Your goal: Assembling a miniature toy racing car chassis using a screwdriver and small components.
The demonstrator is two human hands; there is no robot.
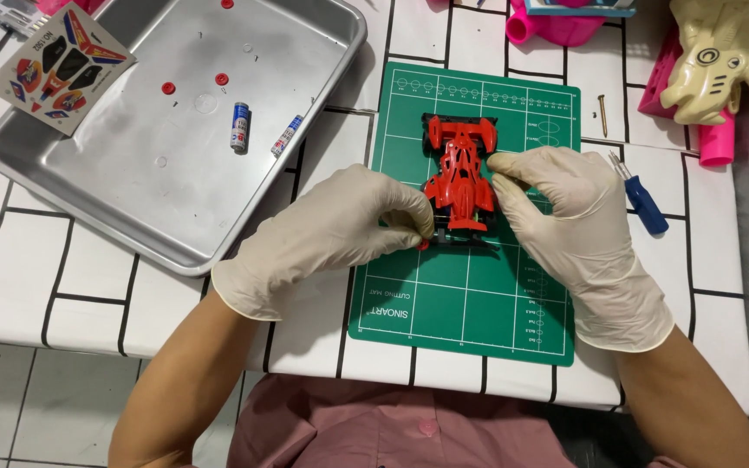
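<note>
Red toy car (459, 173) sits mid green cutting mat (470, 303), body shell on; left hand (331, 238) pinches a small red wheel (423, 245) at its near corner, right hand (569, 230) grips its side. Fitting looks unfinished.

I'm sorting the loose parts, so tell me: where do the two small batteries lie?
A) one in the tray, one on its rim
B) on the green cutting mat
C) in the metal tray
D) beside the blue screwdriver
A: one battery lies on the floor of the metal tray, while the other battery rests across the tray's right rim, away from the green cutting mat.
</note>
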